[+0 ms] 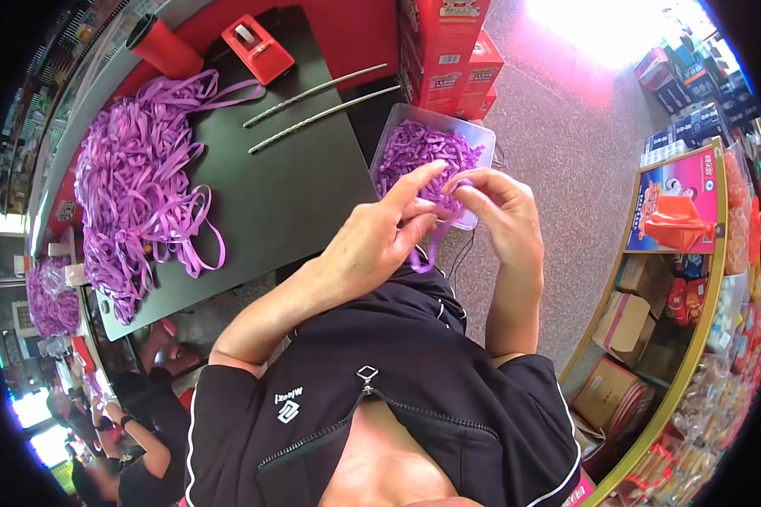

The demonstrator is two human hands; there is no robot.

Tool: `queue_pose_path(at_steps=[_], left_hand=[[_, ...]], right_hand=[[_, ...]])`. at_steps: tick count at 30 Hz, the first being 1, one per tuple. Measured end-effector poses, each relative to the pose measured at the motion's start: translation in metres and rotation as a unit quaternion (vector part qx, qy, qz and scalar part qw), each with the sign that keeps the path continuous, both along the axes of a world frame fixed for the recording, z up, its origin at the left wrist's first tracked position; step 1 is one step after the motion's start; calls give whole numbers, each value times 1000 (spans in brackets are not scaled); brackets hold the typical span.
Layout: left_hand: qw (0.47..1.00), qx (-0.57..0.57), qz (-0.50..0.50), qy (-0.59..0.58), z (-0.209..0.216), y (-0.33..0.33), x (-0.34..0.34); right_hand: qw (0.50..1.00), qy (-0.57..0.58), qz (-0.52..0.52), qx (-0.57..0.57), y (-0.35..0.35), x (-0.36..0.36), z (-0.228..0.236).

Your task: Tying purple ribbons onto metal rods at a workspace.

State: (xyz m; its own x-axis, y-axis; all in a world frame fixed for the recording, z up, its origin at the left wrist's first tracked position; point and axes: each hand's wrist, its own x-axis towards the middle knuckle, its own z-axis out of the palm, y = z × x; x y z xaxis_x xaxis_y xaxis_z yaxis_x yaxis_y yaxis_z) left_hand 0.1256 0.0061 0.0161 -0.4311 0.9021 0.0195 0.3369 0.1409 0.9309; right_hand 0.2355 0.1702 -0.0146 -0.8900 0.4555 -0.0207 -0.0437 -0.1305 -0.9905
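Observation:
My left hand [365, 241] and my right hand [514, 221] meet over a plastic tub, both on a purple ribbon [432, 255]. My left thumb and fingers pinch it, while the index finger points forward. On the right, thumb and index finger pinch the ribbon close to the left fingertips. A loop of it hangs below my hands. Inside the translucent tub [480, 137] lies a heap of short purple ribbon pieces [418, 152], partly hidden by my hands. A large tangled pile of purple ribbon [139, 169] covers the left side of the dark table [283, 182].
Two thin, partly twisted rods [317, 95] lie on the table near a red device [258, 51] and a red cylinder [165, 46]. Red boxes [444, 59] stand behind the tub. A goods shelf [693, 338] lines the right. Another person [135, 448] sits at lower left.

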Motion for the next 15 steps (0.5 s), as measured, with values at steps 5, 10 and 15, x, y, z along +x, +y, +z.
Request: queue_pose_path(at_steps=[5,10,15], left_hand=[[975,24,-52,212,16,53,-41],[956,119,-111,243,13,117,-126],[967,96,-62,229,-14,147,-201]], right_hand=[[996,42,-76,16,31,-8,-1],[993,55,-94,41,59,-65,-3],[995,61,-76,-15,77,-135,-35]])
